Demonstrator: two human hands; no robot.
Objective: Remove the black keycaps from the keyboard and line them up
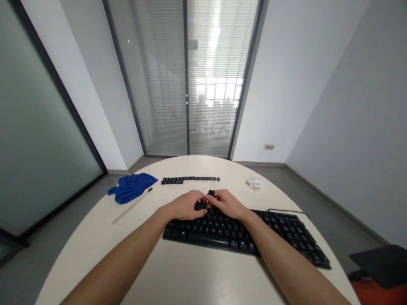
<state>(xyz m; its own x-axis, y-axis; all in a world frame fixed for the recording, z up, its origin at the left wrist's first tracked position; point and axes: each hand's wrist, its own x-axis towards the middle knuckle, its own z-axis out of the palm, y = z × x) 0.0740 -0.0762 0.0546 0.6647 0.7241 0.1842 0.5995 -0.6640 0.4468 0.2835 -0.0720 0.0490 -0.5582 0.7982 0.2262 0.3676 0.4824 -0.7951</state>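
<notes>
A black keyboard lies at a slant on the round table under both my hands. My right hand is closed around a small black wire keycap puller, whose thin wires stick up past the fingers. My left hand rests over the upper left keys, with its fingers bent in against the right fingertips. Its thumb and fingers are curled together, and whatever lies between them is hidden. Beyond the hands, loose black keycaps sit in a row, with a second short row at its left end.
A crumpled blue cloth and a thin wooden-handled brush lie on the left. White crumpled tissue is at the far right. The keyboard's cable runs behind it. A dark and red chair stands beyond the table's right edge.
</notes>
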